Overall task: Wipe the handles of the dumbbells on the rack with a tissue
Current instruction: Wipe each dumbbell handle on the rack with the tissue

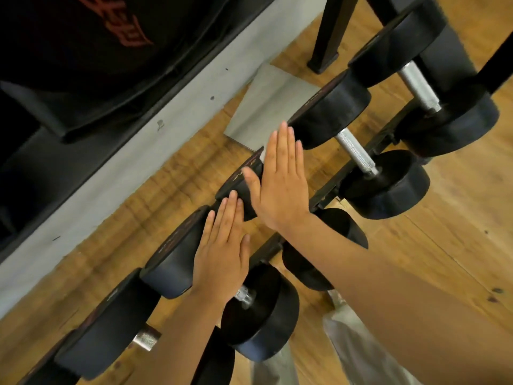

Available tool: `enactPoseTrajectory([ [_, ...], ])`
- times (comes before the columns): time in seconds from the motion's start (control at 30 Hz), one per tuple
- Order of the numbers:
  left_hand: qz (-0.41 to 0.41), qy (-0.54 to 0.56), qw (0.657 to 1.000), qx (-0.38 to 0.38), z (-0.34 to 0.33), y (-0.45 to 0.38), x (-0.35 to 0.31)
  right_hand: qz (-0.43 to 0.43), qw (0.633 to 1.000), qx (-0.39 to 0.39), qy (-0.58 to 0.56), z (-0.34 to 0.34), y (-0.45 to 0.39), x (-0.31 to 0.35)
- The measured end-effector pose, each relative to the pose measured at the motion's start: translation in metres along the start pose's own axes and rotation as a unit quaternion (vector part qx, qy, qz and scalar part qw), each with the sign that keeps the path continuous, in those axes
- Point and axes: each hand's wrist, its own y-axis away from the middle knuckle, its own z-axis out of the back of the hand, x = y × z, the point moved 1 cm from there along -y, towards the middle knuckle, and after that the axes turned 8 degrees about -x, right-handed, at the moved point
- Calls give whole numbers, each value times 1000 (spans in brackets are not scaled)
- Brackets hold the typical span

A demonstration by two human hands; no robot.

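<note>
Several black dumbbells with knurled steel handles lie in a row on a dark rack (358, 165) that runs diagonally across the view. My left hand (222, 254) is flat with straight fingers over one dumbbell, hiding most of its handle (244, 295). My right hand (280, 179) is also flat with fingers together, held over the neighbouring dumbbell (238, 187) and covering its handle. Two dumbbells further right show bare handles, one (356, 152) and another (420, 86). No tissue is visible in either hand.
A wooden floor (444, 245) lies under the rack. A grey wall base (116, 173) and a dark banner run along the left. A black post (326, 34) stands at the top. My light trouser legs (352, 345) show at the bottom.
</note>
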Motion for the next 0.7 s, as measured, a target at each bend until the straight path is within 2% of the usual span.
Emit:
enactPoseTrajectory([
  [0.07, -1, -10, 1000, -1, 3, 1, 3, 34, 999, 13, -9, 0, 3, -3],
  [0.17, 19, -31, 999, -4, 12, 12, 20, 192, 981, 36, 18, -1, 33, -22],
  [0.27, 21, -93, 995, -10, 16, 30, 34, 275, 959, 52, 40, -1, 37, -40],
  [0.4, 25, -124, 991, -34, 6, 40, 36, 332, 940, 63, 52, 1, 21, -40],
  [0.53, 25, -132, 987, -86, -5, 41, 37, 297, 952, 40, 57, -2, 7, -9],
  [0.7, 23, -130, 984, -119, -9, 42, 37, 418, 903, 48, 82, 3, 32, -53],
])
